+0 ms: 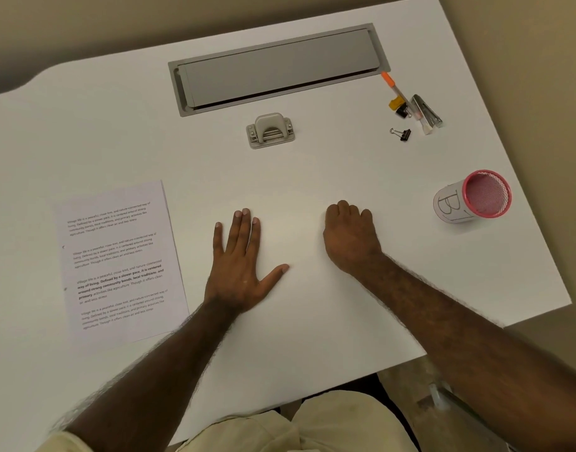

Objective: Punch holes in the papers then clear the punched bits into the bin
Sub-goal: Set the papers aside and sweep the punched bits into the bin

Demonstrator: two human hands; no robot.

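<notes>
**Hands at rest, punch untouched**

Head view: taking the hole punch (271,130) as landmark, the papers (120,259) lie well nearer the person and to its left, apart from it. The left hand (239,261) rests flat on the table (329,164) with fingers spread, holding nothing; the right hand (350,238) is loosely curled, knuckles up — also empty.

The job looks unstarted, though small marks at the papers' left edge may be holes. The next move calls for bringing papers and punch together. Bare table lies between hands and punch; the bin (474,197) sits far right of the punch, close to the table's edge — easily knocked.
</notes>
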